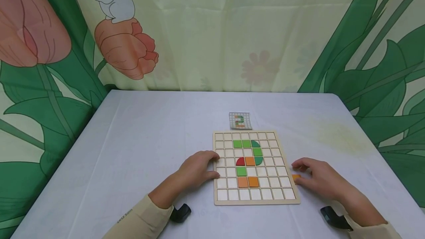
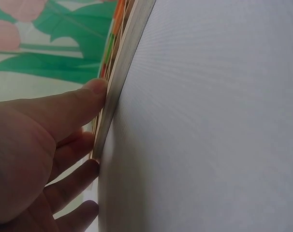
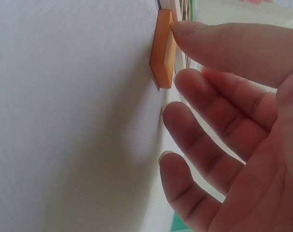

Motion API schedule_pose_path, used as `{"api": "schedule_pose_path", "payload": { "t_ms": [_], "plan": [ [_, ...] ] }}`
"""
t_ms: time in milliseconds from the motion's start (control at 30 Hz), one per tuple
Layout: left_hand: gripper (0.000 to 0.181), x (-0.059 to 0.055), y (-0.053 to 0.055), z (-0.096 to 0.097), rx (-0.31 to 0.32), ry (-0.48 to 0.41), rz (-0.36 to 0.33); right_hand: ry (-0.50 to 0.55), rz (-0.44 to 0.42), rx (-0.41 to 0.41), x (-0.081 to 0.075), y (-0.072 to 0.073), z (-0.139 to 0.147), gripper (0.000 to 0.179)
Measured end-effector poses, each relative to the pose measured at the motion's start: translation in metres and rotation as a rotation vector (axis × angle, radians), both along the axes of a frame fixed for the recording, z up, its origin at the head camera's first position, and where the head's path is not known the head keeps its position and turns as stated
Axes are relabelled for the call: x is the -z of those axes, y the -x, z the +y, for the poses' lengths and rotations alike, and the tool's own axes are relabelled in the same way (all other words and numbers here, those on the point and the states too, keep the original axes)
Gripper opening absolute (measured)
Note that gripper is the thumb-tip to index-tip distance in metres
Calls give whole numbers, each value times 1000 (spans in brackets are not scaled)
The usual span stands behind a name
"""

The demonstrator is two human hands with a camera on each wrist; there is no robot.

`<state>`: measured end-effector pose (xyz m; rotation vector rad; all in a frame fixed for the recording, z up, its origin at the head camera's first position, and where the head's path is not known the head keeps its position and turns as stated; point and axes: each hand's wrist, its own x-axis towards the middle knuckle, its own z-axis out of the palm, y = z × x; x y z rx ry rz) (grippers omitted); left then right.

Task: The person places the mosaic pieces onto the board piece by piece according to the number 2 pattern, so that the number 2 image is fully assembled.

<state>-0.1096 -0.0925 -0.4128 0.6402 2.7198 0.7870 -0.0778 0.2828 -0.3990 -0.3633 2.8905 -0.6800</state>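
Note:
A wooden grid board [image 1: 255, 201] lies on the table, with green, red and orange tiles forming a figure in its cells. At its left edge my left hand [image 1: 198, 169] rests with the thumb and fingers spread. The left wrist view shows that thumb [image 2: 95, 92] against the board's side [image 2: 118, 82]. Beside the right edge lies a loose orange square tile [image 3: 162, 50], flat on the cloth. My right hand [image 1: 323, 178] is over it; the thumb [image 3: 190, 34] touches the tile's top, while the other fingers are loosely bent and hold nothing.
A small pattern card [image 1: 240, 120] with a coloured figure on a grid lies just beyond the board. White cloth [image 1: 159, 128] covers the table. Behind it hangs a printed curtain [image 1: 206, 40]. Black wrist devices [image 1: 180, 213] are on both forearms.

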Motion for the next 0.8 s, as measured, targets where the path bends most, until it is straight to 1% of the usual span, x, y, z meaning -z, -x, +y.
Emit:
{"api": "schedule_pose_path", "payload": {
  "t_ms": [333,467,667,800],
  "plan": [
    [49,-1,0,0,-1,1,-1,-9,-17,15,0,1,-1,27],
    [49,-1,0,0,-1,-1,-2,-18,-35,5,-2,1,-1,29],
    [48,-1,0,0,7,-10,4,-16,-94,2,-3,1,-1,37],
    [48,0,0,0,5,-8,5,-14,-90,-1,-1,0,-2,35]
  ]
}}
